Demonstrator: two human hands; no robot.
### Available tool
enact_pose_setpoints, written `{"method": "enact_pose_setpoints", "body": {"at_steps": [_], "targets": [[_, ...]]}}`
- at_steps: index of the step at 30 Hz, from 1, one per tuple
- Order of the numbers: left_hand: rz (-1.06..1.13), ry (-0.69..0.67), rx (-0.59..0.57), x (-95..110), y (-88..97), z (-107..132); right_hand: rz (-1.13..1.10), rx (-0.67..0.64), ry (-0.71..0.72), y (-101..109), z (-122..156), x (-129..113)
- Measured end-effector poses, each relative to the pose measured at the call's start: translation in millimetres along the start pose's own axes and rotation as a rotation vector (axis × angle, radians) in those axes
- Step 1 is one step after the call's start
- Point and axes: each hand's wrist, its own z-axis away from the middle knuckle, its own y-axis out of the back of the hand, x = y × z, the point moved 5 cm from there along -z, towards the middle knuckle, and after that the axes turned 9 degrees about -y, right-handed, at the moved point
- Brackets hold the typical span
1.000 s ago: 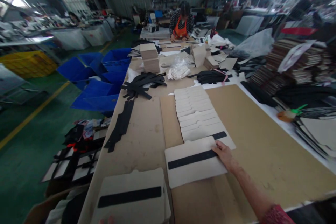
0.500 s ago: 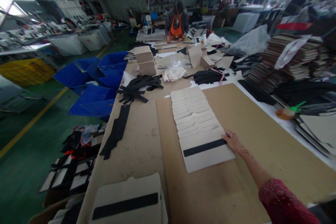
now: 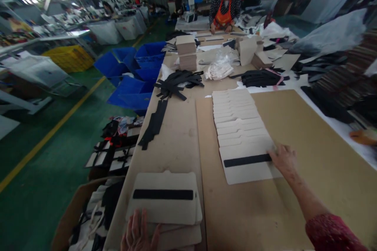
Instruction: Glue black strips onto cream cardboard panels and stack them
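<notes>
A row of overlapping beige board panels point(image 3: 235, 115) lies on the brown sheet, and the front panel point(image 3: 250, 174) bears a black strip point(image 3: 246, 160) across it. My right hand point(image 3: 283, 159) is at that panel's right edge, fingers bent and pressed together over the strip's right end; the fingertips are slightly blurred. At the lower left, my left hand point(image 3: 140, 233) lies with fingers spread at the front edge of a stack of beige panels point(image 3: 165, 213). The stack's top panel carries another black strip point(image 3: 163, 194).
Loose black strips point(image 3: 154, 123) lie near the table's left edge, with a heap of black strips point(image 3: 178, 82) behind. Blue bins point(image 3: 132, 92) stand left of the table, and a box of pieces point(image 3: 73, 211) sits below. A co-worker point(image 3: 225, 8) in an orange apron works at the far end.
My left hand has come into view at the lower-left stack. The view has swung left and down, shifting the scene rightward. My right hand stays at the front panel's right edge.
</notes>
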Motion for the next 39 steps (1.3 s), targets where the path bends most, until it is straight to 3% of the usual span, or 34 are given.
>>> {"method": "enact_pose_setpoints", "body": {"at_steps": [2, 3, 4, 6, 9, 12, 16, 23, 32, 39], "targets": [[-0.023, -0.013, 0.008, 2.1, 0.7, 2.1, 0.012, 0.086, 0.085, -6.6, 32.7, -24.9], [-0.024, -0.020, 0.009, 3.6, 1.8, 2.6, -0.021, 0.066, 0.151, -16.3, 54.5, -41.6], [-0.020, -0.029, 0.011, 5.2, 3.1, 2.9, -0.073, 0.008, 0.223, -29.3, 79.7, -60.3], [-0.008, -0.022, 0.022, 6.7, 5.7, 3.4, -0.219, -0.298, 0.357, -65.8, 137.9, -100.1], [0.006, -0.027, 0.043, 7.0, 7.5, 4.9, -0.308, -0.562, 0.436, -110.5, 218.6, -148.9], [0.013, -0.057, 0.059, 6.7, 6.7, 6.8, -0.346, -0.610, 0.446, -136.2, 263.7, -176.4], [0.015, -0.057, 0.078, 4.7, 3.9, 7.9, -0.353, -0.579, 0.399, -149.0, 280.1, -184.3], [0.024, -0.045, 0.073, 5.0, 2.8, 7.3, -0.375, -0.533, 0.193, -158.9, 268.4, -179.9], [0.029, -0.036, 0.085, 7.7, 6.3, 5.8, -0.440, -0.531, 0.341, -140.3, 281.1, -191.5], [0.030, -0.050, 0.096, 8.2, 7.2, 5.9, -0.395, -0.590, 0.249, -149.9, 297.8, -193.9]]}}
